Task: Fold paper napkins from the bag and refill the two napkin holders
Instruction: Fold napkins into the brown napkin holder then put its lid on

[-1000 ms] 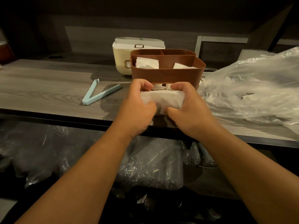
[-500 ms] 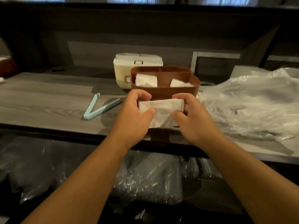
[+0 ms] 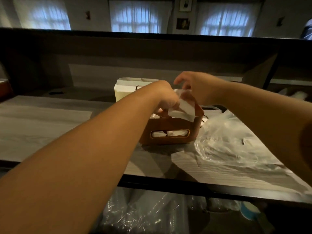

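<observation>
A brown napkin holder [image 3: 170, 132] stands mid-counter with white napkins showing through its front window. Over its open top my left hand [image 3: 166, 100] grips a folded white napkin [image 3: 184, 105], which slants down into the holder. Just above and behind it my right hand [image 3: 194, 86] hovers with fingers spread and relaxed, its fingertips near the napkin's upper edge. A cream napkin holder [image 3: 125, 90] stands behind the brown one, mostly hidden by my left arm. The clear plastic napkin bag [image 3: 228, 142] lies crumpled to the right of the brown holder.
The grey wood-grain counter [image 3: 42, 129] runs left to right with a dark front edge. Clear plastic-wrapped packs [image 3: 143, 213] fill the shelf below. A dark raised ledge [image 3: 152, 41] crosses behind the counter. Curtained windows show beyond.
Both hands have lifted the folded napkin from in front of the brown holder up over its top. The right hand has let go of it. The camera has tilted upward.
</observation>
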`<state>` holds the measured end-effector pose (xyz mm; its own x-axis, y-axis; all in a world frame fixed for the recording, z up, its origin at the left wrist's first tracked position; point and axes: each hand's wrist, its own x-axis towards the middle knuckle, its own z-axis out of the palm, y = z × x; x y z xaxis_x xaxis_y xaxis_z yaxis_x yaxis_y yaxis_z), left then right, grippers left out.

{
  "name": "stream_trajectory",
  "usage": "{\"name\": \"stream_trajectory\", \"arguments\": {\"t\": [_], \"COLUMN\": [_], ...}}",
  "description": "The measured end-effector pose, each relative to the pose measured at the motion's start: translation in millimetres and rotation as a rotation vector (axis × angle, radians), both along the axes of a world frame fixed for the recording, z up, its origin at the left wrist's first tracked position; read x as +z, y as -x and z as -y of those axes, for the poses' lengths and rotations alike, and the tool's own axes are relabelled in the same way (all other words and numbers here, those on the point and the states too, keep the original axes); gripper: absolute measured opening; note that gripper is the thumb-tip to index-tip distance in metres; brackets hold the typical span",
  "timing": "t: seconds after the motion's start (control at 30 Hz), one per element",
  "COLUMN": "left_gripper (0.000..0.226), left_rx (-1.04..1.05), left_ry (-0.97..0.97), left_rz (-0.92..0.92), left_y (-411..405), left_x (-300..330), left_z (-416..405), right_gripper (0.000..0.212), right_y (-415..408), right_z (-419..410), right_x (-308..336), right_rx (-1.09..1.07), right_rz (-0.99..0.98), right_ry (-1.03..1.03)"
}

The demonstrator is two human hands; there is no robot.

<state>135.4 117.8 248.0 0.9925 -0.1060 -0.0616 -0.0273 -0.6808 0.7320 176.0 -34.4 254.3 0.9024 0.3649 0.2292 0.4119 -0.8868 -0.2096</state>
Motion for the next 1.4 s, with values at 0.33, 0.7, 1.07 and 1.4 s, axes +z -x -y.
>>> {"name": "stream_trajectory", "arguments": {"t": [0.33,0.7,1.07,1.4], "left_gripper": [0.028,0.031,0.021,0.026], "left_rx": [-0.076,-0.107,-0.069,-0.444], "left_ry": [-0.232,-0.414,-0.447,-0.023], "left_rz": [-0.141,-0.093,0.237,0.265], "left_y": [-23,-22,-10,42], "left_x": [-5,-9,16,-70], "left_z": [17,24,36,156], "right_gripper": [0.041,0.023,0.018,0.029], "right_y": [-17,-22,44,92], "right_z": [1,0,41,150], "right_x": [-13,-11,20,-43], "right_rx": [0.12,0.06,-0.043,-0.284], "right_rz": [0.058,-0.181,0.065,-0.226], "right_ry": [0.318,0.629,0.123,0.37]}}
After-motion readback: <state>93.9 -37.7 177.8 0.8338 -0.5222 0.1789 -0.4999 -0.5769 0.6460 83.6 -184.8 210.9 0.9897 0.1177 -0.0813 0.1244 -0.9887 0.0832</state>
